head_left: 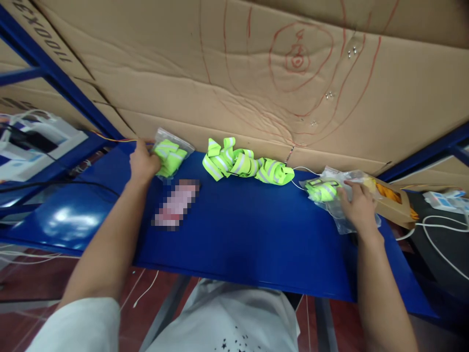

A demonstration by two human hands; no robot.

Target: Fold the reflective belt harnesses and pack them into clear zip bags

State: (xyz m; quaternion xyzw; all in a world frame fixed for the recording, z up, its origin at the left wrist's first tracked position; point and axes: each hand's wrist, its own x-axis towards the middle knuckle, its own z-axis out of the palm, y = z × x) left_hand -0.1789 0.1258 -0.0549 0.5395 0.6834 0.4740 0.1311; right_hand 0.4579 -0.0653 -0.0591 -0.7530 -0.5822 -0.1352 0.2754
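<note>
At the left, my left hand [142, 162] is closed on the edge of a clear plastic bag [169, 157] with a folded neon-yellow reflective strap inside; its fingertips are partly hidden. Far to the right, my right hand [358, 203] has its fingers curled on clear plastic bags [339, 217], thumb and index close together at the plastic. Beside those fingers, a bundled reflective strap [322, 189] with a dark buckle lies in the plastic. Between my hands, several loose coils of reflective strap [244, 164] lie in a row against the cardboard.
A blurred-out pink rectangle [176, 204] lies on the blue table [242, 234]. A cardboard wall [164, 63] with red rings stands behind. An open cardboard box [394, 200] holds orange items at right. Cables and white devices [40, 144] sit at left.
</note>
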